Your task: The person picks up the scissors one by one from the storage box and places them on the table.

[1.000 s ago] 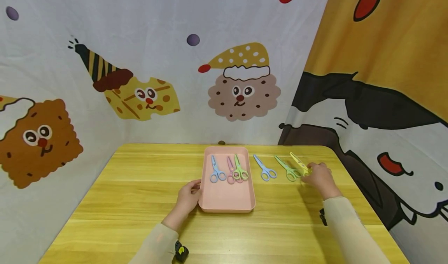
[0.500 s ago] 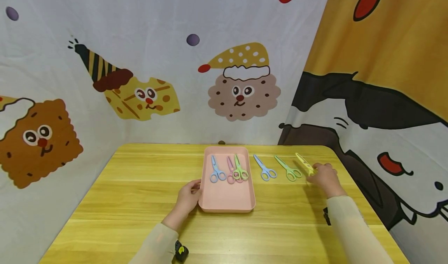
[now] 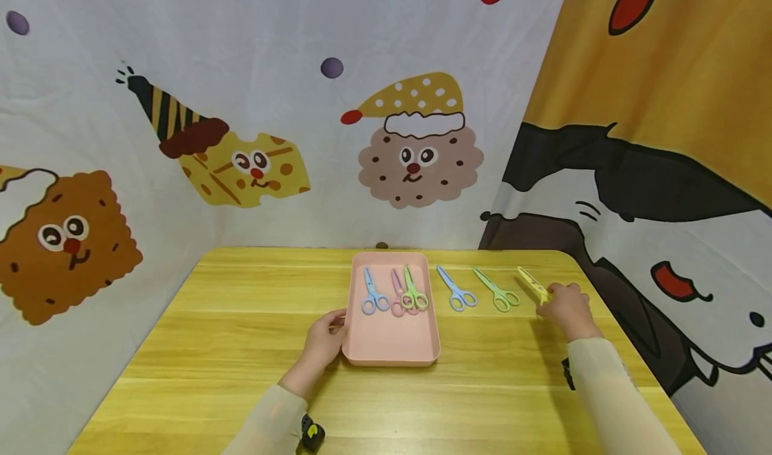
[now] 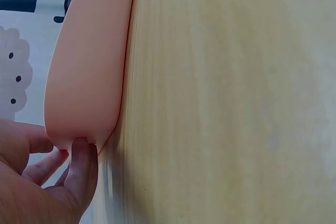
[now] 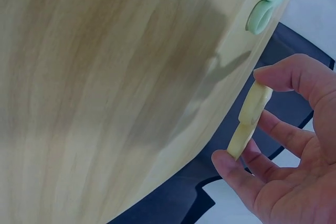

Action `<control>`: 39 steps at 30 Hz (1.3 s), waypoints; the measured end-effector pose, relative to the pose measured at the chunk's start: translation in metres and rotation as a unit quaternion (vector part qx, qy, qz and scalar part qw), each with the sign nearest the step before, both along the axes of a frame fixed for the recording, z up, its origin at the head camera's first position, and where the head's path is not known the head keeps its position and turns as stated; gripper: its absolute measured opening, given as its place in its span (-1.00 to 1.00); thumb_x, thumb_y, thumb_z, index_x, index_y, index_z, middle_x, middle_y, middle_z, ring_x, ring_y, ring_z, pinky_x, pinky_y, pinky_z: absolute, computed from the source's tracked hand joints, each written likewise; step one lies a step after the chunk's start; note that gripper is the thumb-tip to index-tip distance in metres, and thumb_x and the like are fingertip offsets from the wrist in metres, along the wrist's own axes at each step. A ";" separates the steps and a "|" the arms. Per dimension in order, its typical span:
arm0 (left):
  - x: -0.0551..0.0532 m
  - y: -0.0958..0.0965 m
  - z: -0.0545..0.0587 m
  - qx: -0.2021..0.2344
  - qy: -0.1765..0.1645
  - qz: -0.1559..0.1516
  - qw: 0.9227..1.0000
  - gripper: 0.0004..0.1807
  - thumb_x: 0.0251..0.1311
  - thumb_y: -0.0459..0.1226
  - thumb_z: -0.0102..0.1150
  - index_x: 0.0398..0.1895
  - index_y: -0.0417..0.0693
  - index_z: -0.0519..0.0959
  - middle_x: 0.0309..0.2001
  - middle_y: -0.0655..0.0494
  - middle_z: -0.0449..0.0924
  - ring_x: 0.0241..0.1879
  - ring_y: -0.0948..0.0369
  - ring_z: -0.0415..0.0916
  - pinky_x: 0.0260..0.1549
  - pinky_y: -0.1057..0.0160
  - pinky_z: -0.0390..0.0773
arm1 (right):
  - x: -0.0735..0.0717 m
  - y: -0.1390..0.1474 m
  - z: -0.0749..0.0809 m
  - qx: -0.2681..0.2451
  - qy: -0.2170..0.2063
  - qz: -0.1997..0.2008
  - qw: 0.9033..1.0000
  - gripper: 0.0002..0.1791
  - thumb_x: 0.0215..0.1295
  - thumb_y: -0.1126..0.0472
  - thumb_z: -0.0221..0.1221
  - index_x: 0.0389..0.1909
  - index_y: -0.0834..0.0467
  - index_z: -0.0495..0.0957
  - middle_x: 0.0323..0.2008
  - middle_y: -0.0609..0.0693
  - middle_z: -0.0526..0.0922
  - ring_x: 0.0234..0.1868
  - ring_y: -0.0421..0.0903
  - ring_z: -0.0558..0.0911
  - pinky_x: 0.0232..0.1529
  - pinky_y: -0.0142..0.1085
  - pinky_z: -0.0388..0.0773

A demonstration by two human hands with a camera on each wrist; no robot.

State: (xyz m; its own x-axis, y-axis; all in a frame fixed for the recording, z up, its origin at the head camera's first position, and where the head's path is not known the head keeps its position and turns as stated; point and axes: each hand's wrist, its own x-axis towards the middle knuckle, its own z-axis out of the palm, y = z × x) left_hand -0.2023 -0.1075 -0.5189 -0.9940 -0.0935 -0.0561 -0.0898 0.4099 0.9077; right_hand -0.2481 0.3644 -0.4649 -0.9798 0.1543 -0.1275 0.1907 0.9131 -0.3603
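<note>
At the right of the table my right hand point(image 3: 567, 307) pinches a pair of yellow scissors point(image 3: 533, 283) by the handles, blades pointing up and left in the head view. In the right wrist view the yellow handles point(image 5: 252, 111) sit between thumb and fingertips, above the wood. A pink tray point(image 3: 392, 344) stands mid-table, and my left hand point(image 3: 326, 340) grips its left side. The left wrist view has my fingers point(image 4: 81, 166) against the tray's wall point(image 4: 86, 77). Inside lie blue scissors point(image 3: 372, 295) and green scissors point(image 3: 413, 294), the latter partly covering pink scissors point(image 3: 397, 287).
Right of the tray, blue scissors point(image 3: 456, 291) and green scissors point(image 3: 498, 292) lie on the wooden table point(image 3: 241, 321) in a row. A patterned cloth point(image 3: 271, 73) hangs behind the table's back edge and at its right.
My right hand has moved a little to the right with the yellow scissors, away from the green pair on the table. The left hand and tray have stayed put.
</note>
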 end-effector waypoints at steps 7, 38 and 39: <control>0.000 0.000 0.001 -0.002 0.000 -0.002 1.000 -0.62 0.21 -0.42 0.12 0.12 -0.28 0.50 -0.11 -0.15 0.58 -0.15 0.06 0.57 -0.17 0.19 0.62 | -0.001 0.006 -0.005 0.009 -0.004 -0.005 1.000 -0.29 0.07 0.16 0.25 0.19 0.46 0.29 0.05 0.60 0.18 -0.09 0.48 0.23 -0.22 0.18 0.38; 0.000 -0.001 0.001 0.007 -0.008 0.000 1.000 -0.61 0.23 -0.41 0.10 0.14 -0.25 0.50 -0.07 -0.17 0.57 -0.12 0.06 0.56 -0.14 0.19 0.62 | -0.004 0.025 -0.023 0.021 -0.031 0.015 0.999 -0.28 0.04 0.13 0.31 0.16 0.46 0.32 -0.01 0.58 0.25 -0.10 0.46 0.28 -0.19 0.18 0.35; 0.000 -0.001 0.001 0.006 -0.008 -0.001 1.000 -0.61 0.23 -0.41 0.10 0.14 -0.25 0.49 -0.07 -0.17 0.57 -0.12 0.06 0.56 -0.14 0.19 0.62 | -0.004 0.026 -0.025 0.022 -0.028 0.015 0.999 -0.28 0.04 0.13 0.31 0.16 0.45 0.32 -0.01 0.57 0.24 -0.10 0.46 0.28 -0.19 0.18 0.35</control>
State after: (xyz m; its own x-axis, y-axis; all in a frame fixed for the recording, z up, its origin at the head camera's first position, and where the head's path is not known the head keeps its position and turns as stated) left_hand -0.2021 -0.1084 -0.5180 -0.9932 -0.0913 -0.0729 -0.1035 0.3994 0.9109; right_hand -0.2522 0.3904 -0.4898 -0.9754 0.1312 -0.1769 0.1816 0.9335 -0.3092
